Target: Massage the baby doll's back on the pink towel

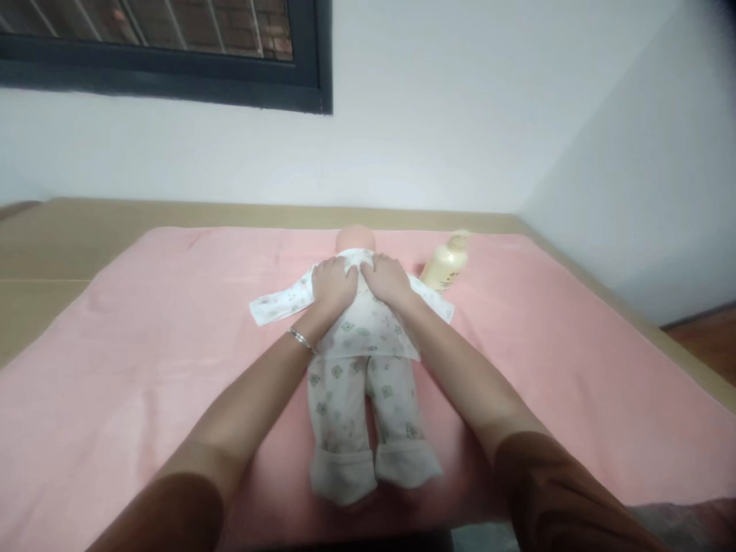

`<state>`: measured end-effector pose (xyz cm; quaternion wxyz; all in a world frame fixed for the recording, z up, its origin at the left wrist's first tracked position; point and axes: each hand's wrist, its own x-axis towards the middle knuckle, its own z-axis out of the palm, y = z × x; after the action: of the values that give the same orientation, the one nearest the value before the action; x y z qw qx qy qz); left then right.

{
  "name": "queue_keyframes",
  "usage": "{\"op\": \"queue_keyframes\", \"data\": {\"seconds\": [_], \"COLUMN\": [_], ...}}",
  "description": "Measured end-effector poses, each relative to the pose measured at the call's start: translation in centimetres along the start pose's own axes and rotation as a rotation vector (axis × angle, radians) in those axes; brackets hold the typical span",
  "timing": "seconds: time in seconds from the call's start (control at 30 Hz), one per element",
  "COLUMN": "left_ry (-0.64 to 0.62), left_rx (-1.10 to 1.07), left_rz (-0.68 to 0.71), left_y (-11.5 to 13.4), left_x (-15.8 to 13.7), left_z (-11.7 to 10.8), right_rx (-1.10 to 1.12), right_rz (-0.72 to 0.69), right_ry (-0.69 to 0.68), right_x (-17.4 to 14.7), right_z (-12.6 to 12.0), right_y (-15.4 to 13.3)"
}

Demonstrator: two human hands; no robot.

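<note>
A baby doll lies stretched out on a pink cloth, its bald head pointing away from me. It wears a white long-sleeved top and white trousers with a small print; the trouser cuffs are folded up. My left hand rests flat on the left side of the doll's upper body, thumb pointing inward. On the right side lies my right hand, placed the same way, thumb near the middle. The doll's face does not show. Its sleeves spread out to both sides.
A pale yellow pump bottle leans to the right, just beyond the doll's right-hand sleeve. The cloth covers a tan surface that meets a white wall. A dark-framed window is at the upper left.
</note>
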<state>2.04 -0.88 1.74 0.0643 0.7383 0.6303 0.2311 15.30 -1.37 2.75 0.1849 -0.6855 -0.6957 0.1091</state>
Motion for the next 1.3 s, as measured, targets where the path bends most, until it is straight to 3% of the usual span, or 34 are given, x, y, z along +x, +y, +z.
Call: {"op": "queue_keyframes", "data": {"seconds": [0.17,0.33,0.53,0.73,0.97,1.1,1.2,1.3], "left_ry": [-0.028,-0.095,-0.279,-0.270,-0.256,-0.174,-0.217,-0.264], "left_rx": [0.035,0.134,-0.072,-0.112,0.199,0.310,0.312,0.253], "left_rz": [-0.008,0.094,0.051,0.061,0.140,0.193,0.248,0.211], "left_y": [0.7,1.9,0.2,-0.9,1.9,3.2,3.0,1.9], "left_x": [-0.4,-1.4,0.2,1.2,-1.4,-3.0,-2.7,-1.4], "left_z": [-0.3,-2.0,-3.9,-3.6,-3.4,-2.6,-2.7,-3.1], "right_rx": [0.004,0.039,-0.115,-0.216,-0.098,-0.036,-0.038,-0.101], "right_rz": [-0.039,-0.074,-0.107,-0.178,-0.144,-0.124,-0.133,-0.137], "right_ry": [-0.021,-0.073,-0.100,-0.151,-0.085,-0.070,-0.075,-0.091], "right_x": [0.5,1.3,-1.0,-3.6,-1.2,-0.3,-0.4,-1.1], "right_z": [0.2,0.1,-1.6,-3.3,-1.9,-1.2,-1.4,-1.9], "right_y": [0.7,1.9,-0.3,-2.9,-1.3,-0.2,-0.2,-0.9]}}
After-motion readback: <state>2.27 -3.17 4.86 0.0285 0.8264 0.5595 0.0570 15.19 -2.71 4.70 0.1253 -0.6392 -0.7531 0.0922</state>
